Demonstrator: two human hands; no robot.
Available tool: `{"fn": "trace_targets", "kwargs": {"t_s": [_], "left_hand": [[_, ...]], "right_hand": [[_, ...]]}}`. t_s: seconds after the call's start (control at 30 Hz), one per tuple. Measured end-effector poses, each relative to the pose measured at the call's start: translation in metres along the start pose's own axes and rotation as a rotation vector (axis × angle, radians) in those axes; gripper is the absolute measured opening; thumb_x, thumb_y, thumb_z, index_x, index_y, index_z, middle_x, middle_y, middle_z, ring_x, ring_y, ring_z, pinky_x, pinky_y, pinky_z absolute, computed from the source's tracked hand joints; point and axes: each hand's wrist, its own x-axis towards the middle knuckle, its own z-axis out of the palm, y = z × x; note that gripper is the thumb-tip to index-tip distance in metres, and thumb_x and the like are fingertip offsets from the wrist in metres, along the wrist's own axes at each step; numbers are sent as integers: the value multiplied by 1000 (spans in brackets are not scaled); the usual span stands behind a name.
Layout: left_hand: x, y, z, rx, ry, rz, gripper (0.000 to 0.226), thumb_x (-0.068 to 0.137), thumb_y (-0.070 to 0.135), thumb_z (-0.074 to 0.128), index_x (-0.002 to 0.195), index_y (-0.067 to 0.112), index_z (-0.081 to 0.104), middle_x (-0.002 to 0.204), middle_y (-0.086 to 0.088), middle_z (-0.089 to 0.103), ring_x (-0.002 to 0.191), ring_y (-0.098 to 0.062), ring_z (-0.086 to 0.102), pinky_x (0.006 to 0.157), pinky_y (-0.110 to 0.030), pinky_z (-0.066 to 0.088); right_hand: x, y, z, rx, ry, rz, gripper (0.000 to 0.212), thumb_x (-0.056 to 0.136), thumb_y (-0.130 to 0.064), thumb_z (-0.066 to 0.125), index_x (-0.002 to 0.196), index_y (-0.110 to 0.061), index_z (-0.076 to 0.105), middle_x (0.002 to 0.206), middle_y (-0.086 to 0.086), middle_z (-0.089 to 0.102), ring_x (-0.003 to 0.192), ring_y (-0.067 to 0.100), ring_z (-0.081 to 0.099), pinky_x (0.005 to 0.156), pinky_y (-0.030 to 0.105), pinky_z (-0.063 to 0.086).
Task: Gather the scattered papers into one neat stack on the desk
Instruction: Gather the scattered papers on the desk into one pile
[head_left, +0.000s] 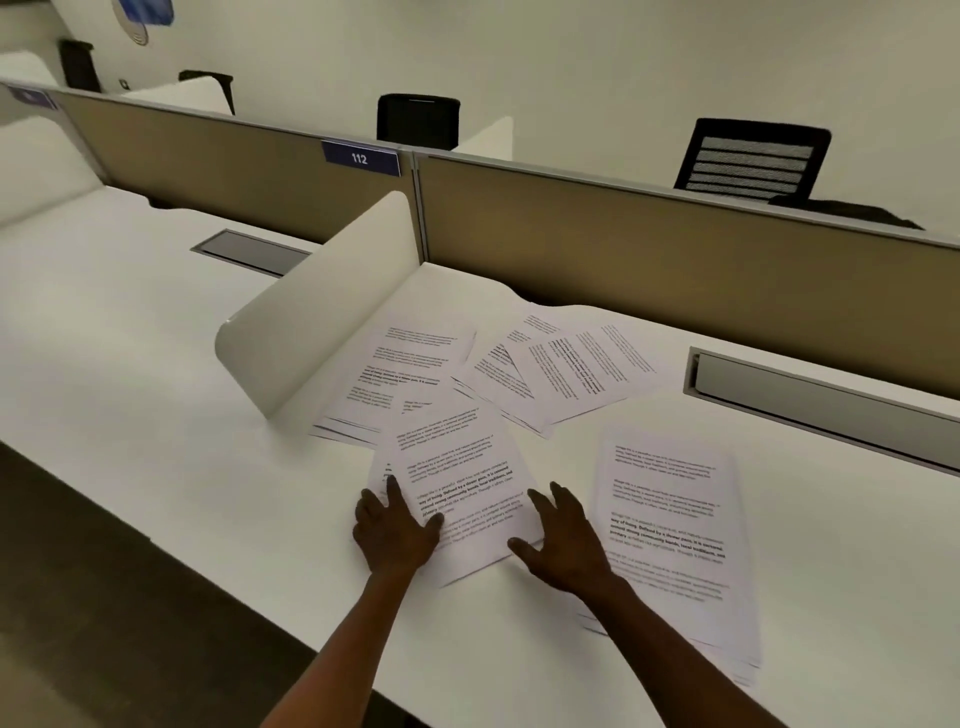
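Printed white papers lie scattered on the white desk (156, 415). A small pile of sheets (457, 467) lies in front of me. My left hand (395, 530) rests flat on its left edge, fingers spread. At the pile's right edge my right hand (566, 545) is flat with fingers apart. A thicker stack (670, 540) lies to the right of my right hand. More sheets (400, 374) lean against the curved divider, and several overlapping sheets (571, 369) lie further back.
A curved white divider (311, 322) stands on the desk left of the papers. A tan partition (623, 239) with a "112" label (360, 158) runs along the back. A cable tray (810, 395) sits at the right; black chairs (753, 161) stand behind.
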Motion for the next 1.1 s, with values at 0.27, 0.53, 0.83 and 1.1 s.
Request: {"fn": "trace_targets", "kwargs": {"t_s": [0.27, 0.53, 0.83, 1.1], "left_hand": [[0, 32, 6, -63, -2, 43, 102, 78, 65, 62, 155, 19, 15, 154, -20, 27, 140, -37, 26, 110, -48, 32], [3, 40, 0, -137, -33, -7, 99, 79, 55, 69, 154, 17, 16, 148, -19, 31, 135, -37, 32, 109, -48, 33], [27, 33, -31, -610, -74, -114, 63, 79, 32, 79, 131, 7, 56, 128, -17, 65, 114, -35, 62, 98, -46, 51], [27, 27, -41, -771, -307, 30, 67, 85, 6, 69, 144, 17, 39, 136, -12, 57, 120, -34, 57, 102, -51, 49]], "right_hand": [[2, 0, 25, -210, -12, 13, 88, 84, -65, 48, 156, -25, 16, 163, 17, 3, 150, 34, 4, 120, 45, 15], [12, -7, 24, -261, -16, 33, 87, 81, -68, 49, 153, -27, 23, 158, 16, 16, 146, 44, 5, 116, 54, 17], [11, -6, 27, -232, -33, -18, 86, 79, -69, 49, 152, -28, 27, 156, 13, 20, 145, 40, 13, 116, 48, 24], [9, 3, 18, -172, -13, -109, 72, 78, -68, 51, 137, -28, 51, 128, 4, 48, 127, 25, 39, 101, 37, 40]]}}
